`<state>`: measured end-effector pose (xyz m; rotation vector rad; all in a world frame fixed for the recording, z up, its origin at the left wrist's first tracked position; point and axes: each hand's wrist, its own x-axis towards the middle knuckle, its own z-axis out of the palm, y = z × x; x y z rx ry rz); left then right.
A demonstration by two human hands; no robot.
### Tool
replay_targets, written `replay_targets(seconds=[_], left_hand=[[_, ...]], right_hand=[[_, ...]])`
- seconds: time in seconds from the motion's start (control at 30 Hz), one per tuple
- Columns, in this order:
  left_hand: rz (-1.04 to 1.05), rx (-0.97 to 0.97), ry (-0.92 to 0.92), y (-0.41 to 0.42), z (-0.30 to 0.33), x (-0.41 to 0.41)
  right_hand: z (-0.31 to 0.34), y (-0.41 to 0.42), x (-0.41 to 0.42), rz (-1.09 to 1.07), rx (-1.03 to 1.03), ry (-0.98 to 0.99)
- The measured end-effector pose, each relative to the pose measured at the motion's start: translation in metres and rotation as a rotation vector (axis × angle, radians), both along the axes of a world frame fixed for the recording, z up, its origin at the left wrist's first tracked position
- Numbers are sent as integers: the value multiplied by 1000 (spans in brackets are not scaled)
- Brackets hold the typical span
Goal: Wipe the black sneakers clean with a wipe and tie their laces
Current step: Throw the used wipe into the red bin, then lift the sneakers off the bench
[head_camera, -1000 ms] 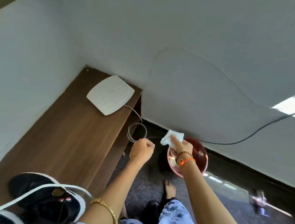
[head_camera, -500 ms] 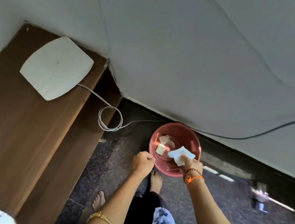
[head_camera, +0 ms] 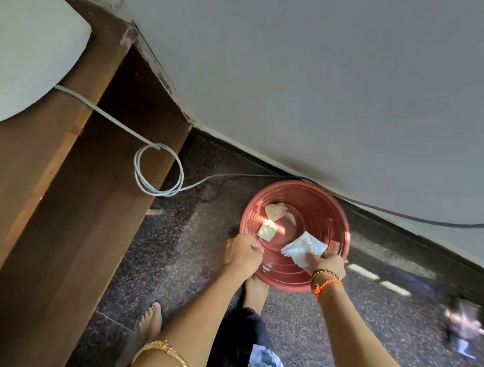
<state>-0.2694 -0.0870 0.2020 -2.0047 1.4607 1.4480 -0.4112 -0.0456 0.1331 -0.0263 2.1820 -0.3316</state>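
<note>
**A:** The black sneakers are nowhere in this view; only the crumpled white wipe [head_camera: 303,248] shows, pinched at its near edge by the right hand [head_camera: 327,266] and held over the round reddish-brown plastic basin [head_camera: 314,212]. What can't you make out?

**B:** The left hand [head_camera: 243,253] mostly. It is curled into a fist at the basin's near-left rim, and I cannot tell whether the fingers grip the rim or hold nothing, since they are turned away from the camera.

**A:** And the wipe itself?

**B:** White, creased, folded loosely, fanning out away from the fingertips, apparently above the basin's floor. Two other pale crumpled wads [head_camera: 271,219] lie inside the basin, close to each other at its far-left side.

**A:** Anything cut off?

**B:** The flat white rounded-square device [head_camera: 23,41] on the brown wooden bench [head_camera: 31,195] runs off the left edge. Its grey cable [head_camera: 157,171] hangs in a coil beside the bench. A black cable [head_camera: 406,218] runs along the wall. At the far right, on the dark speckled floor [head_camera: 172,250], a small blurred shape is unreadable. Bare feet [head_camera: 148,326] show just near the basin.
</note>
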Motion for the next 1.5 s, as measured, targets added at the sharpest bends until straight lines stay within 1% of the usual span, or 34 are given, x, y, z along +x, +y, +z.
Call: replay_targets(seconds=[0.1,0.2,0.33,0.47,0.53,0.67,0.73,0.83,0.93,1.03,1.13,1.23,1.3,1.37,1.5], left_hand=[[-34,6,7,-2,-6,-5],[-50,8,11,-4,-17,-8],[-40,-26,8,-13,-23,-9],[-40,-27,2,-16,-20,-5],[-15,-33,-2,-18,-16,-2],[90,-88,-7,-22,-2,9],[168,-135,-24,-21,16,20],[315,-223,-60,-13,69,51],[560,-319,-84,7,142,100],[787,-388,-109,31,200,148],[1001,-488,-122,62,252,198],[1138,-611,-189,93,284,246],[1245,-647,-238,120,295,277],[1320,-646,-272,142,299,302],[1414,-595,-315,182,298,345]], right_hand=[[-2,-4,-3,53,61,19],[-9,-10,-4,90,75,-13],[-33,-6,-8,81,94,-3],[-12,-11,-2,116,111,7],[-4,-16,1,121,59,-1],[15,-29,25,219,-60,-74],[42,-35,42,357,-153,-57],[116,-43,78,594,-306,3],[212,-44,126,800,-432,-69],[282,-39,170,984,-514,-118],[338,-31,218,1224,-586,-161],[367,-22,271,1495,-670,-181],[378,-6,311,1693,-706,-176],[383,12,345,1847,-714,-180],[380,48,402,2050,-675,-191]])
